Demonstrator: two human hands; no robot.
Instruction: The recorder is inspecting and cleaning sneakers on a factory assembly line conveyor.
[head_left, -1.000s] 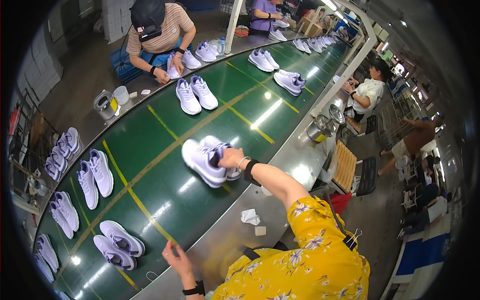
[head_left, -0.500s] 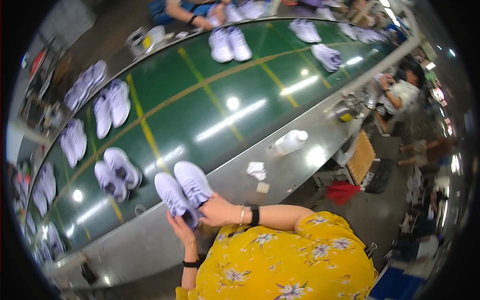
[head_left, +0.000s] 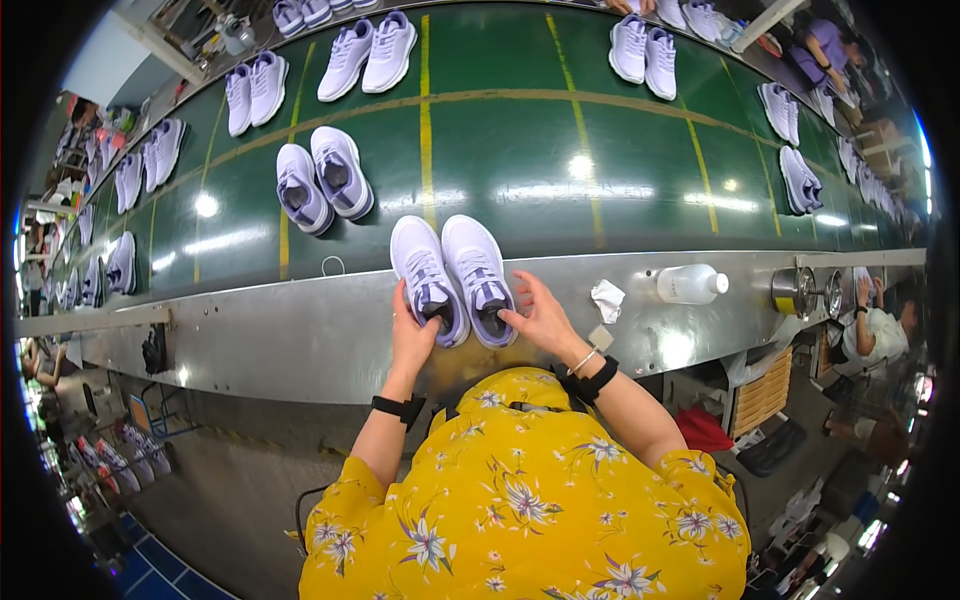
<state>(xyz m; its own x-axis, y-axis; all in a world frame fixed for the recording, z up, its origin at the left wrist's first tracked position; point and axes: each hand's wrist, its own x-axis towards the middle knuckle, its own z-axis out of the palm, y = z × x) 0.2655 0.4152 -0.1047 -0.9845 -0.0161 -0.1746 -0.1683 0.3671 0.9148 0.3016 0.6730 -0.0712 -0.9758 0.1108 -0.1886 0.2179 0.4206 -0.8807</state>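
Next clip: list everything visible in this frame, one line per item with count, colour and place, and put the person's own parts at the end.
Pair of sneakers: one pair, white and lilac, at the near edge of the belt, between both hands.
Other sneaker pairs: many, white and lilac, spread along the belt; exact count unclear at the rim.
Conveyor belt: one, green with yellow lines, curving across the picture.
Metal ledge: one, grey, along the belt's near side.
Plastic bottle: one, clear with white cap, lying on the ledge.
Crumpled tissue: one, white, on the ledge left of the bottle.
Co-workers: several, at the far right and top edges.
Left hand: on the left shoe's heel.
Right hand: on the right shoe's heel.
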